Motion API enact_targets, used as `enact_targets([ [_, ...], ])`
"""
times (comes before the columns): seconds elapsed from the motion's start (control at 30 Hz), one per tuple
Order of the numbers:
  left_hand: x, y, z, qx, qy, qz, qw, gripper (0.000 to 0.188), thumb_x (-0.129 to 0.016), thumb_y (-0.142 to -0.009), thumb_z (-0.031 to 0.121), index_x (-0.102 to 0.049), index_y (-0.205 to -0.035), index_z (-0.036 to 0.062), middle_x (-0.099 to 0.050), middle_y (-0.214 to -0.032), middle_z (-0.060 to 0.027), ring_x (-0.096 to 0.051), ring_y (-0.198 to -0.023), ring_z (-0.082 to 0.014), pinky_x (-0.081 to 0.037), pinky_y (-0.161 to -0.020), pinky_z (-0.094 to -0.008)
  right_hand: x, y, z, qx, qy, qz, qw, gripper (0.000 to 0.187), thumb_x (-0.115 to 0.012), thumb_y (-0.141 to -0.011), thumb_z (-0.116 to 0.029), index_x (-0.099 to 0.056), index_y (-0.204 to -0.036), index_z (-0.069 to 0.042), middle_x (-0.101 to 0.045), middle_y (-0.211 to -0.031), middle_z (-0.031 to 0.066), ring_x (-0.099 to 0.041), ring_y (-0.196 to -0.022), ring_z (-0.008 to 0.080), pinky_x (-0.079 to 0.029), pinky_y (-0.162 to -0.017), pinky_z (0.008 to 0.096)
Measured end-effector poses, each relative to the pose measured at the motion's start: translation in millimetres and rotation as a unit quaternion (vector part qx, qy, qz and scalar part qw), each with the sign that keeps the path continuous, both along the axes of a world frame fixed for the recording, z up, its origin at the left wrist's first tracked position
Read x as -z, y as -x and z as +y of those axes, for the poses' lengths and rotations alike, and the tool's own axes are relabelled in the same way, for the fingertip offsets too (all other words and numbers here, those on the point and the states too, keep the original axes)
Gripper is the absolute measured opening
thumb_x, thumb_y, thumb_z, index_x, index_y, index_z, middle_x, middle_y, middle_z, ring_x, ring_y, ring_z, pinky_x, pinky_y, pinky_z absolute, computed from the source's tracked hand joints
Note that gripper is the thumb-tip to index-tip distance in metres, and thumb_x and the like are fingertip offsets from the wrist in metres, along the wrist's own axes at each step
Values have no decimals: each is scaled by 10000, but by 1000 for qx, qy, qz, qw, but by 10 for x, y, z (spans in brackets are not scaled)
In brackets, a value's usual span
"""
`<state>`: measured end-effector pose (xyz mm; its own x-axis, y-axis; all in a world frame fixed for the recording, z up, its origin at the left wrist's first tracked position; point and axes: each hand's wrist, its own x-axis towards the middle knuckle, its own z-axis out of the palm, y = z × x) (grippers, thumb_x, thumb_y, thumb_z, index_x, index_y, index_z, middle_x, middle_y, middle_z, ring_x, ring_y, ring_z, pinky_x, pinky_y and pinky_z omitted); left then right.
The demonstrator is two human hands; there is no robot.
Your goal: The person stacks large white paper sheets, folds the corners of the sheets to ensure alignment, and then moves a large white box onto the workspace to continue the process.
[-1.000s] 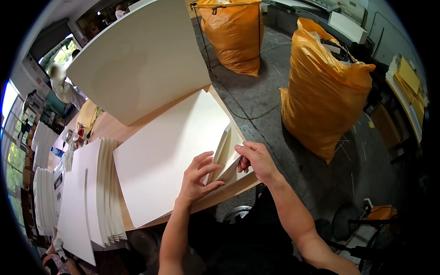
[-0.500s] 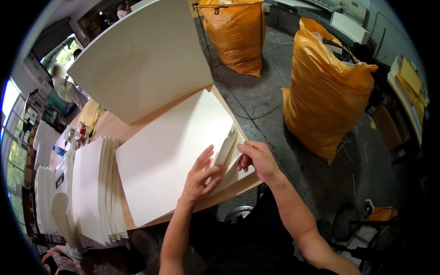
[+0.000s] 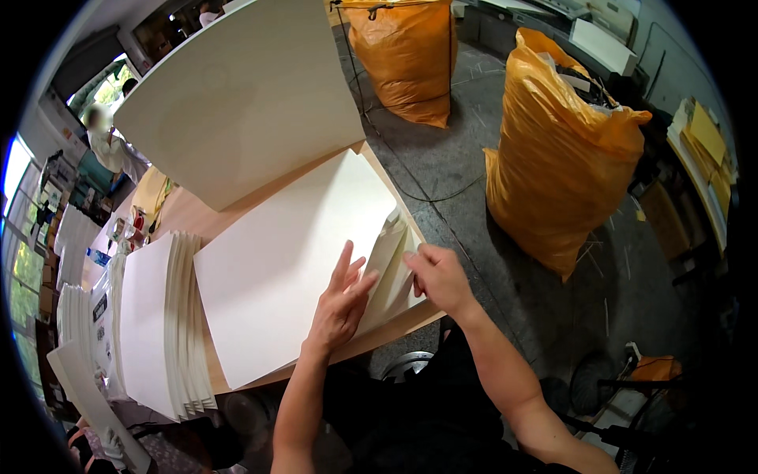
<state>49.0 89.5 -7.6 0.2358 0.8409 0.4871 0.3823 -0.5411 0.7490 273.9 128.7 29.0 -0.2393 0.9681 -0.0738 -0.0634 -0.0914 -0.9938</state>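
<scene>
A large white paper piece (image 3: 276, 253), perhaps a flat-lying paper bag, covers the table in front of me. Along its right side a cream folded flap (image 3: 392, 268) stands partly raised. My left hand (image 3: 339, 304) is open over that side, fingers spread, its fingertips by the flap's fold. At the flap's outer edge my right hand (image 3: 442, 276) is closed, thumb and forefinger pinching the paper; its other fingers are curled under.
To the left stands a stack of white folded pieces (image 3: 150, 316) on the wooden table (image 3: 221, 220). A tall white board (image 3: 245, 103) rises at the back. Orange sacks (image 3: 564, 158) stand on the floor at right. Another person's sleeve (image 3: 110, 154) shows far left.
My left hand has lifted off the fold a little, its fingers straighter. The right hand has shifted slightly left, and the flap looks wider open. At lower left, a white strip held by someone has swung outward.
</scene>
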Motion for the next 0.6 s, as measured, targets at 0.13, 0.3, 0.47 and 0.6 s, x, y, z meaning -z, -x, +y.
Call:
enact_targets([
  [0.13,-76,-6,7,21,-16,62,998,402,-857,-759,107,-742,-1139,167,-366,-1594,-197,-571,-1301,-419,-552,-1018,-497,-43,-23,39,-36,82,156,984,370,-616,-1015,-231,-539,-680,-92,-588,-617,27,-631,-553,139,-449,-481,258],
  [0.3,-56,-31,3,19,-4,47,999,517,-935,-650,117,-748,-1128,182,-403,-1570,-184,-579,-1295,-399,-558,-1023,-495,-35,-12,30,-35,85,164,982,347,-617,-1011,-222,-543,-697,-93,-575,-603,25,-644,-556,150,-445,-475,257],
  [0.47,-42,10,26,36,7,31,999,466,-878,-720,51,-746,-1149,177,-393,-1579,-186,-595,-1279,-401,-562,-1012,-486,1,-81,-9,-23,85,156,984,355,-621,-1007,-230,-540,-689,-94,-573,-601,24,-639,-555,145,-448,-478,252],
  [0.6,-18,-19,-17,1,-8,10,1000,375,-752,-830,1,-739,-1165,169,-365,-1600,-197,-602,-1270,-410,-563,-993,-478,15,-18,-50,8,-58,-120,991,366,-615,-1008,-223,-534,-676,-92,-571,-598,25,-637,-561,144,-448,-479,255],
])
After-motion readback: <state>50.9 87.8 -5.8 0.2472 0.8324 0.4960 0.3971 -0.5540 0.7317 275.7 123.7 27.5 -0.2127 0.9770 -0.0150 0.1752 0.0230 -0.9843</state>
